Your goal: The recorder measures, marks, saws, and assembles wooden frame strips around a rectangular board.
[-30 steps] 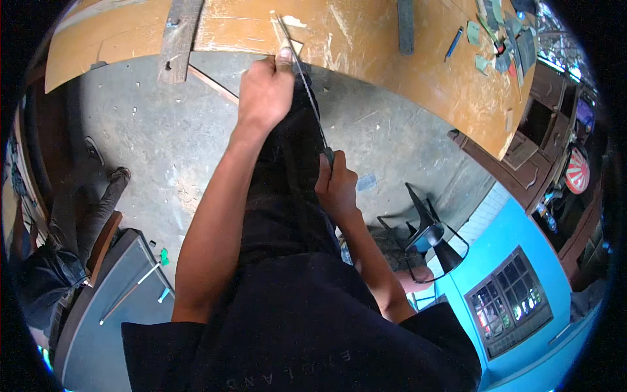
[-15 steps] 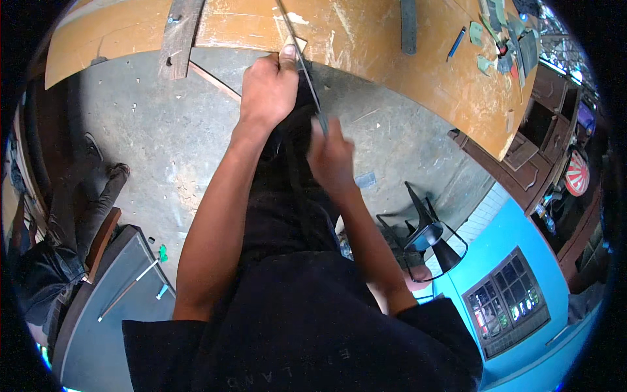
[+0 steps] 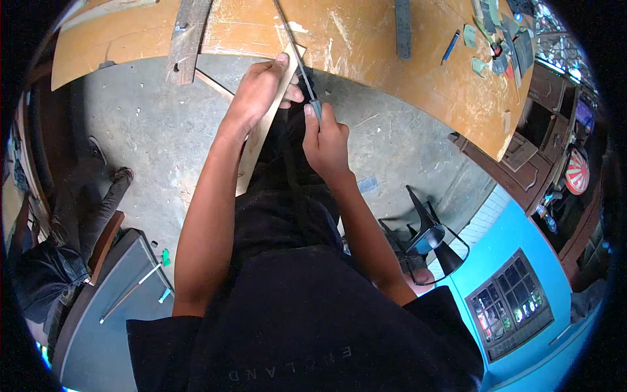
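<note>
My left hand (image 3: 260, 88) grips a pale wooden strip (image 3: 258, 147), its thumb along one edge and fingertips showing on the other side. The strip slants from beside my left forearm up to the table's near edge, where its far end rests or hovers; I cannot tell which. My right hand (image 3: 326, 140) is wrapped round the grey handle (image 3: 316, 108) of a long, thin metal tool (image 3: 295, 52). The tool appears edge-on, so I cannot tell whether it is a file or a saw. It runs away over the table, close beside the strip's far end.
The worn wooden table (image 3: 366, 49) curves across the front. It carries a dark board (image 3: 186, 42), a grey bar (image 3: 403, 32), a blue pen (image 3: 450, 47) and scraps (image 3: 479, 65). A black chair (image 3: 431, 238) stands at right; a person's legs (image 3: 98, 209) show at left.
My left hand has turned and loosened around the strip, so more of the wood shows. My right hand has moved slightly forward with the tool and is less blurred.
</note>
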### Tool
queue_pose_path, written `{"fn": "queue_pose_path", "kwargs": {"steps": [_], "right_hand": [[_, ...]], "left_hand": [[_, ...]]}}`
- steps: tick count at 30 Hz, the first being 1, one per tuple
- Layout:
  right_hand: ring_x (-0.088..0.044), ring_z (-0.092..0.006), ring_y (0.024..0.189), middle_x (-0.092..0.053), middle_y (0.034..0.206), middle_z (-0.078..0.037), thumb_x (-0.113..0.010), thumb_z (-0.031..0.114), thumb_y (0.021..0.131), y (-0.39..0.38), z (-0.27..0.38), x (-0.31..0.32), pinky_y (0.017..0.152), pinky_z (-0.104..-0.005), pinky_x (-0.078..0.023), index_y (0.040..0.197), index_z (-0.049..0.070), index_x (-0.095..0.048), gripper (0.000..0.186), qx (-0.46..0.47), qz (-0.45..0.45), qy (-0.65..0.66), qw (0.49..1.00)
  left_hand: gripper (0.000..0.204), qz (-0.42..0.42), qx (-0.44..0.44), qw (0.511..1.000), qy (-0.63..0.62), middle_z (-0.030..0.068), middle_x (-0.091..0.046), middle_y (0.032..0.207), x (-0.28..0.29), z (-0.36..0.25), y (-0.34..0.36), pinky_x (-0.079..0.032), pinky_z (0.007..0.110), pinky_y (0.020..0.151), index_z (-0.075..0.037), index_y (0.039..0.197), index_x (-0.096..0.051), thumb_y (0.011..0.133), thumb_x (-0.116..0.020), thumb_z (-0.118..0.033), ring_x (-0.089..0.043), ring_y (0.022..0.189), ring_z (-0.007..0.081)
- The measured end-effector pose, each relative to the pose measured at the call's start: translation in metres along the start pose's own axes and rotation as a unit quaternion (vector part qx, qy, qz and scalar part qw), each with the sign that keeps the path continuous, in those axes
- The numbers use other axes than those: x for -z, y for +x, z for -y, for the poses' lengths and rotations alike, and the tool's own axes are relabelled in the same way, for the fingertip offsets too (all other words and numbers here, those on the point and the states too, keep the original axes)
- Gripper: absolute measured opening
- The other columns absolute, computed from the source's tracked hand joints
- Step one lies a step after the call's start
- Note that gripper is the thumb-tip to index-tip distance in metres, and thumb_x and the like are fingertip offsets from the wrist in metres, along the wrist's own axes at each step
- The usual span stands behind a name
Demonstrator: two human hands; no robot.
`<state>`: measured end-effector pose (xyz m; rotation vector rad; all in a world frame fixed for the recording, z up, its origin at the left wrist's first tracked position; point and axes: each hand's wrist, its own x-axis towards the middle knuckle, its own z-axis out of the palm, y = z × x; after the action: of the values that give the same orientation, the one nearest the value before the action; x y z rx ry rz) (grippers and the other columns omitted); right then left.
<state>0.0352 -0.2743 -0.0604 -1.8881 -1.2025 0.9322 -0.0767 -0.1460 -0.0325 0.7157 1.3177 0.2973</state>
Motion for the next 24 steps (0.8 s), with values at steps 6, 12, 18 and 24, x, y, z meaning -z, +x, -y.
{"fn": "queue_pose_path", "kwargs": {"steps": [6,12,18,24], "right_hand": [[-0.055,-0.023,0.053,-0.051,0.06,-0.012,-0.05,0.018,0.103,0.0,0.002,0.012,0.053,-0.0361,-0.042,0.095,0.0,-0.054,0.021,0.004,0.02,0.053,0.998],[-0.036,-0.0052,0.059,-0.04,0.065,0.004,-0.036,0.03,0.109,-0.034,-0.017,0.024,0.052,-0.0251,-0.027,0.094,0.003,-0.059,0.038,-0.085,0.043,0.247,0.964],[-0.032,-0.0055,0.054,-0.038,0.06,0.004,-0.036,0.035,0.109,-0.093,-0.045,0.018,0.05,-0.0262,-0.026,0.068,0.009,-0.045,0.05,-0.162,0.028,0.239,0.957],[-0.033,-0.0055,0.052,-0.035,0.055,0.005,-0.041,0.033,0.108,-0.053,-0.042,0.006,0.048,-0.0278,-0.025,0.059,0.009,-0.038,0.055,-0.12,-0.008,0.186,0.975]], "left_hand": [[0.055,-0.082,-0.037,0.983,0.161,0.0217,-0.069,0.078,-0.005,0.012,0.008,-0.053,0.043,0.072,0.004,0.085,-0.068,0.104,-0.045,-0.042,-0.072,0.083,0.0306],[0.056,-0.15,-0.097,0.955,0.235,0.0058,-0.057,0.063,-0.01,0.023,0.022,-0.044,0.032,0.049,0.002,0.083,-0.062,0.103,-0.046,-0.048,-0.053,0.052,0.0138],[0.057,-0.157,-0.073,0.957,0.231,0.0326,-0.066,0.1,-0.016,0.015,0.019,-0.047,0.053,0.09,0.005,0.097,-0.068,0.103,-0.042,-0.045,-0.06,0.104,0.0504],[0.058,-0.165,-0.096,0.946,0.261,0.0346,-0.065,0.101,-0.016,0.013,0.015,-0.046,0.054,0.093,0.006,0.098,-0.068,0.103,-0.04,-0.045,-0.059,0.105,0.0518]]}}
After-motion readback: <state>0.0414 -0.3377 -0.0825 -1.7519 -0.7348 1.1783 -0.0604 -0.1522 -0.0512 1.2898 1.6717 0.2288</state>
